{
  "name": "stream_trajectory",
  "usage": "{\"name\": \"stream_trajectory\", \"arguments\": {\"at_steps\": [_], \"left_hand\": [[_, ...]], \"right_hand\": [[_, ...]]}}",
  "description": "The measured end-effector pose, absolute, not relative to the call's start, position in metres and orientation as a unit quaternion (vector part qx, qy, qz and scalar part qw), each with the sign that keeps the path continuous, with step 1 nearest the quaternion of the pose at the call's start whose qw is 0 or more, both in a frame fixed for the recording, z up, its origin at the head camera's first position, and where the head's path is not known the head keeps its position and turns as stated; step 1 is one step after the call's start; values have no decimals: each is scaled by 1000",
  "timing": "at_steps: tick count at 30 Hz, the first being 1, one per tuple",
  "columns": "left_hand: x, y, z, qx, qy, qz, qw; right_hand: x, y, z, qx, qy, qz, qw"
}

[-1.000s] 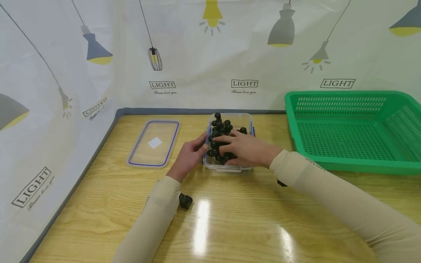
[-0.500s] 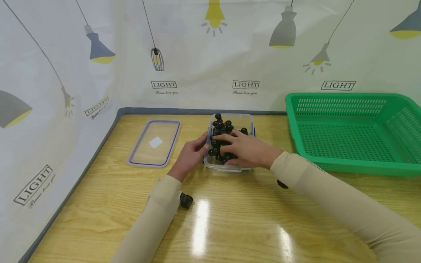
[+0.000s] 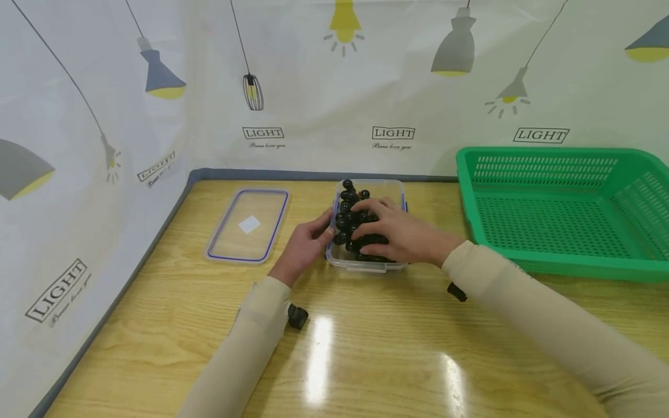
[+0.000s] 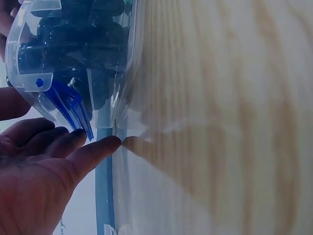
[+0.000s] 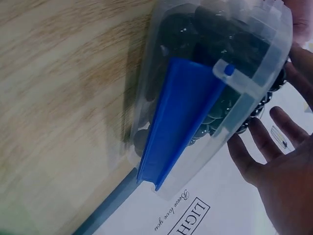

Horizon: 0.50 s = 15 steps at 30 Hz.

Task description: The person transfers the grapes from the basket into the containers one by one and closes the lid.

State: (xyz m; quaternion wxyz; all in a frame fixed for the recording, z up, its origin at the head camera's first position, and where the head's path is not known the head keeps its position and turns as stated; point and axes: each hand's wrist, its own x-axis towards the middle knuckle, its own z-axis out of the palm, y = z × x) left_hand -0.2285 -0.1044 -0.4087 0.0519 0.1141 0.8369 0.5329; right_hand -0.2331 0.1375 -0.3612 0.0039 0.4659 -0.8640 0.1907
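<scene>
A bunch of black grapes (image 3: pixel 345 220) fills most of a clear plastic food box (image 3: pixel 366 266) with blue side latches. My right hand (image 3: pixel 399 232) lies over the right half of the bunch, its fingers spread and touching the grapes. In the right wrist view those fingers (image 5: pixel 264 142) show loosely extended past the rim, beside the hanging blue latch (image 5: pixel 178 122). On the box's left side rests my left hand (image 3: pixel 303 247), thumb near the rim. Its nearly straight fingers (image 4: pixel 93 154) lie by the other latch (image 4: pixel 68 105) in the left wrist view.
The box's clear lid (image 3: pixel 248 226), with a blue seal and a white square, lies flat to the left. A large green plastic basket (image 3: pixel 564 261) stands at the right. A printed sheet (image 3: pixel 324 104) covers the wall behind the wooden table (image 3: pixel 376 348).
My right hand has shifted slightly right and away from me over the grapes, covering the grapes at the box's right side. The left hand keeps its place against the box.
</scene>
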Motion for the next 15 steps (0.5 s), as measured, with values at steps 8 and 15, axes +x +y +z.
{"name": "stream_trajectory", "arguments": {"at_steps": [8,15], "left_hand": [[-226,-105,-407,117,833,538,55],[-226,-106,-408,126,830,541,59]], "right_hand": [[-233,135,-366,454,-875,167,-20],[-235,134,-370,466,-869,166,0]]}}
